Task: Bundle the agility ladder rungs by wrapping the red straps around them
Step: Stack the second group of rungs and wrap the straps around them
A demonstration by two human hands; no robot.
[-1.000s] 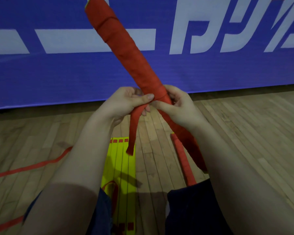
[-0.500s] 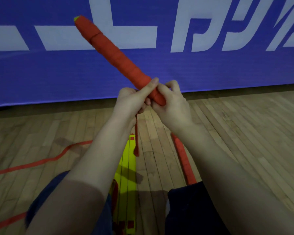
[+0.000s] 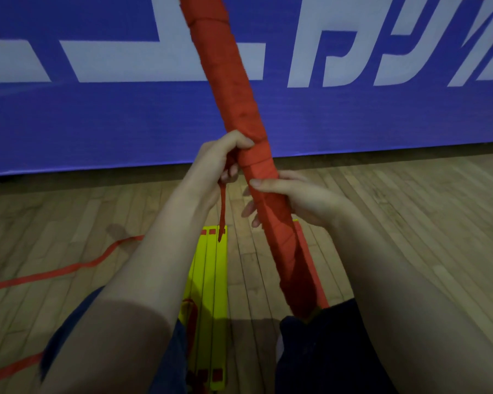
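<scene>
A long bundle of ladder rungs (image 3: 234, 89), wound all over in red strap, stands almost upright in front of me, its lower end by my right knee. My left hand (image 3: 217, 160) grips the bundle from the left and pinches the loose strap end (image 3: 222, 217), which hangs down from it. My right hand (image 3: 291, 197) holds the bundle just below, thumb across the front and fingers curled behind. A second stack of yellow rungs (image 3: 211, 268) lies flat on the floor between my knees.
Wooden gym floor (image 3: 410, 211) all around. A blue banner with white lettering (image 3: 97, 123) closes off the back. A loose red strap (image 3: 69, 270) trails across the floor at the left. My knees in dark shorts (image 3: 325, 351) fill the bottom.
The bundle has swung from a left-leaning tilt to nearly upright and come closer. My right hand has slid lower on it; my left hand still holds the strap end.
</scene>
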